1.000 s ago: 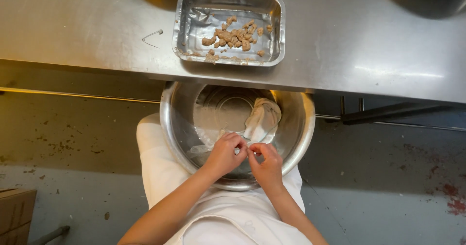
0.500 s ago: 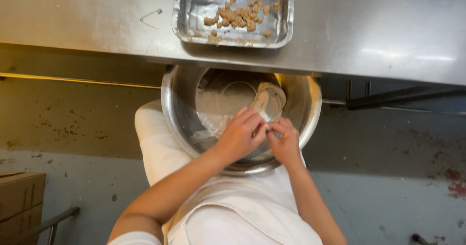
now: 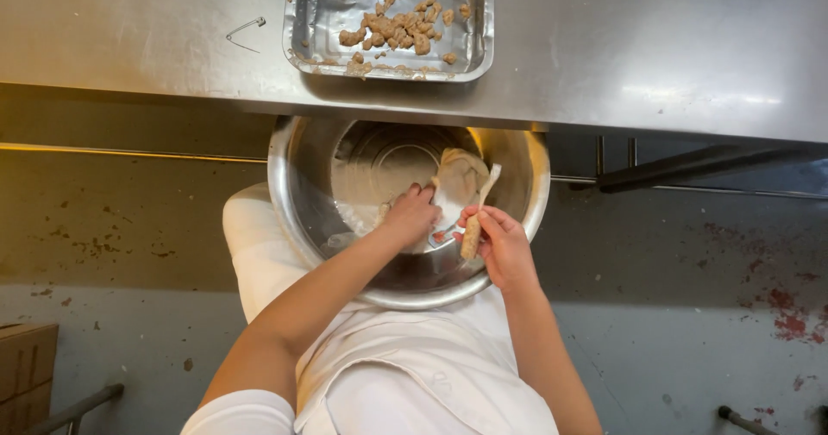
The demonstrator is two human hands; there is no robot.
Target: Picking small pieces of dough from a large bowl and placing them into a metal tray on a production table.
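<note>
A large steel bowl (image 3: 293, 219) rests on my lap, under the edge of a steel counter. Inside it lies a pale lump of dough or filling (image 3: 461, 176). My left hand (image 3: 410, 215) reaches down into the bowl, fingers curled on the pale material at its bottom. My right hand (image 3: 500, 245) is over the bowl's near right side and pinches a thin brownish stick-shaped piece (image 3: 473, 232) with a pale tail that rises toward the lump.
The steel counter (image 3: 647, 47) spans the top. A foil tray (image 3: 310, 21) with several brown crumbly pieces sits on it above the bowl, a safety pin (image 3: 246, 31) to its left. A cardboard box (image 3: 26, 370) stands on the stained floor, bottom left.
My hands, which were pinched together on something small over the bowl, have come apart. The left has gone down into the bowl; the right now holds up the stick-shaped piece.
</note>
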